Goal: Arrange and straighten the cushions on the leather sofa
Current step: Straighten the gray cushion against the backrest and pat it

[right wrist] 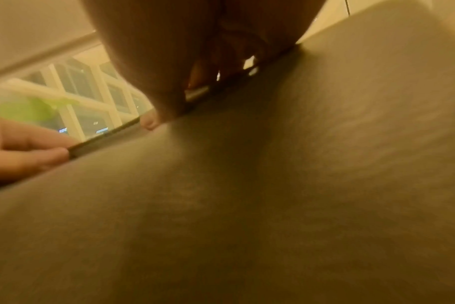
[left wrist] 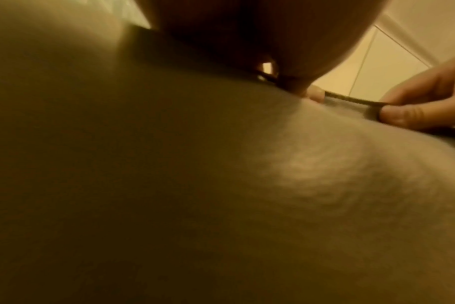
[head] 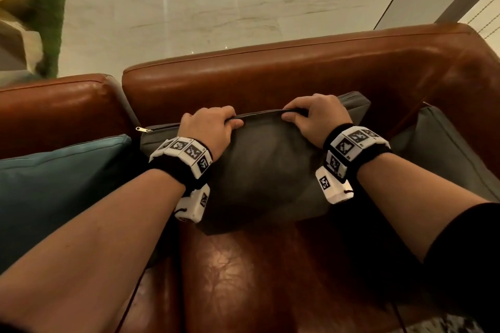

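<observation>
1. The brown leather sofa has a shiny, creased seat and a thick back cushion. Behind the sofa there is a pale marble floor, and behind its left end a piece of green carpet.
2. The grey cushion stands on the sofa seat and leans against the sofa back, near the right arm of the sofa. Its cloth is dark grey and matte, with a soft dent in the middle of its face. A dark piped edge runs along its top, and a small metal zip pull sticks out at its top left corner.
3. The left hand grips the top edge of the grey cushion; its fingers are curled over the edge and the thumb presses on the front.
4. The right hand holds the same edge further right, pinching it between thumb and fingers.
5. A teal cushion lies just left of the grey cushion, and a second grey cushion leans on the right arm of the sofa.
</observation>
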`<state>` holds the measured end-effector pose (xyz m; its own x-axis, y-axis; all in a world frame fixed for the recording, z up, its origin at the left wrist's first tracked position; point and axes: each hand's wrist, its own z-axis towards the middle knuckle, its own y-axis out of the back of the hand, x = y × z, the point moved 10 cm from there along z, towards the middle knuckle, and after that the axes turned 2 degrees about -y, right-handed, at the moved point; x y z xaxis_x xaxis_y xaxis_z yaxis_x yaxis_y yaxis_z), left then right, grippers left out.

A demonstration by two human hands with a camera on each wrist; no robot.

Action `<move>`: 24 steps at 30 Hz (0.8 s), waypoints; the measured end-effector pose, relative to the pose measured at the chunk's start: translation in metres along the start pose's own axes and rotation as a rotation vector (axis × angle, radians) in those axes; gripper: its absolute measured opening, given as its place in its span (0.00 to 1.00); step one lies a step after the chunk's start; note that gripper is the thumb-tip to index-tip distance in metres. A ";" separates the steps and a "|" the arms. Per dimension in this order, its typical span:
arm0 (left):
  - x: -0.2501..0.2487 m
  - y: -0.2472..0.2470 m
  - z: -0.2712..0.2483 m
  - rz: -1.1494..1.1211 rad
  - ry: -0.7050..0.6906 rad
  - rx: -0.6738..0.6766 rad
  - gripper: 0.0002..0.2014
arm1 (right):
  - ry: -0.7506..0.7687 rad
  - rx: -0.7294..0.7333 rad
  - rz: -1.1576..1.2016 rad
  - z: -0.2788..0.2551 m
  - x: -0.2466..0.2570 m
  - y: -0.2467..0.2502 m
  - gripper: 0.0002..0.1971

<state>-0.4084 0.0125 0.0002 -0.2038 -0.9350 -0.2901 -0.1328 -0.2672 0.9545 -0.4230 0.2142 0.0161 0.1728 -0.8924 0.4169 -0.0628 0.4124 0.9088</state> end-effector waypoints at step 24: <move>0.152 -0.046 -0.114 -0.798 0.669 -0.318 0.23 | -0.793 -0.215 0.834 -0.053 -0.153 -0.045 0.27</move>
<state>-0.3227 -0.1442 -0.0798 0.4118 -0.3775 -0.8294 0.2843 -0.8115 0.5105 -0.3944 0.3424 -0.0893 -0.5099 -0.1635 0.8445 0.3141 0.8786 0.3597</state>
